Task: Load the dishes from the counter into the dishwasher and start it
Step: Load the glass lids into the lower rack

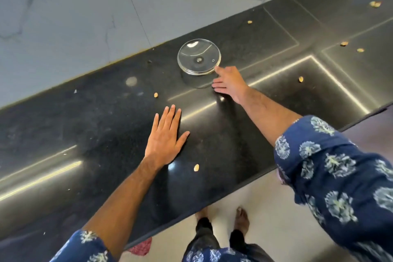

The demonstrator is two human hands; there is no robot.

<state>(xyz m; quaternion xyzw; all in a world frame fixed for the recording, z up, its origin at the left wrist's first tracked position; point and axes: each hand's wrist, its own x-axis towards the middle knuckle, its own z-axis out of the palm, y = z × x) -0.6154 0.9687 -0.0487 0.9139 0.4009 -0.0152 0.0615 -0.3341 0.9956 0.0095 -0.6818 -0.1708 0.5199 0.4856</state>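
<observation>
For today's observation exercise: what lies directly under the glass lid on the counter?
The glass lid lies on the black counter. Through the glass only dark countertop and reflections show, nothing trapped beneath. The right hand reaches its near edge; the left hand rests flat, apart.

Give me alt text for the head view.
The right hand reaches for a round glass lid at the back of a black counter, fingertips at its rim. The left hand rests flat, open, nearer the front edge.
</observation>
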